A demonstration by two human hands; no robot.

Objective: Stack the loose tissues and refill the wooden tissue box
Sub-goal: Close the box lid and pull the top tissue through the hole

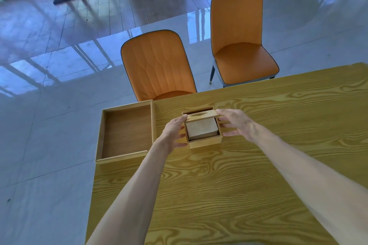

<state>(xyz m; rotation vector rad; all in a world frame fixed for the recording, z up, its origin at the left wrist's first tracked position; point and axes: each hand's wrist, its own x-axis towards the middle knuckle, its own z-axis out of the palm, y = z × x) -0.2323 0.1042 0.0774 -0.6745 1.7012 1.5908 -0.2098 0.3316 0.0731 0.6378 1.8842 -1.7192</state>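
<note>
A square wooden tissue box (205,143) stands on the yellow wood-grain table (239,185). Inside it lies a neat stack of pale tissues (202,128), its top showing. The box's wooden lid (203,116), with an oval slot, covers only the far part of the opening and sits slightly raised. My left hand (175,133) grips the lid's left end and rests against the box's left wall. My right hand (237,123) grips the lid's right end, with its lower fingers along the box's right side.
A shallow wooden tray (100,135) holding nothing lies at the table's left edge, partly overhanging it. Two orange chairs stand beyond the far edge, one (157,65) pushed close and one (241,45) further back on the glossy tiled floor.
</note>
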